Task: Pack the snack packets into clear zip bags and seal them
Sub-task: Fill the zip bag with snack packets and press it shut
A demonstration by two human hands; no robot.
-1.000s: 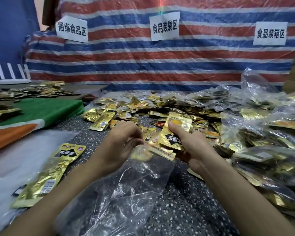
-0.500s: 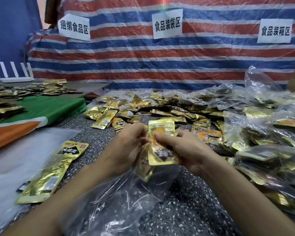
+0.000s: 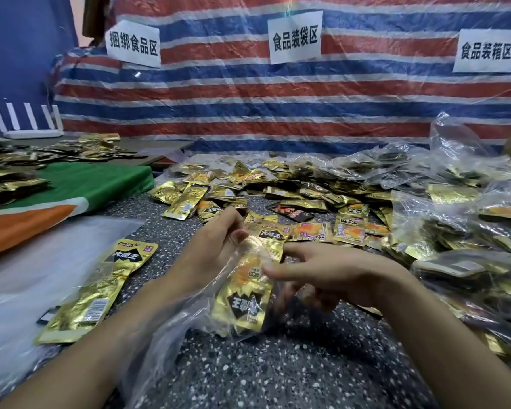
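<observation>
Front edge of the counter [image 3: 278, 367]: clear zip bag [image 3: 165, 335], gold packet [image 3: 244, 302] inside. My left hand [image 3: 216, 249] pinches the bag's mouth; my right hand [image 3: 331, 273] sits just beside it, fingers loosely spread. Loose packets [image 3: 278, 196] are heaped toward the far edge.

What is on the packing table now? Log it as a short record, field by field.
left hand: pinches the mouth of the clear zip bag
right hand: fingers loose at the bag's mouth, holding nothing
in bag: gold snack packet, seal not closed
loose stock: pile of gold packets beyond the hands
done: filled bags heaped on the right
surface: speckled table
</observation>
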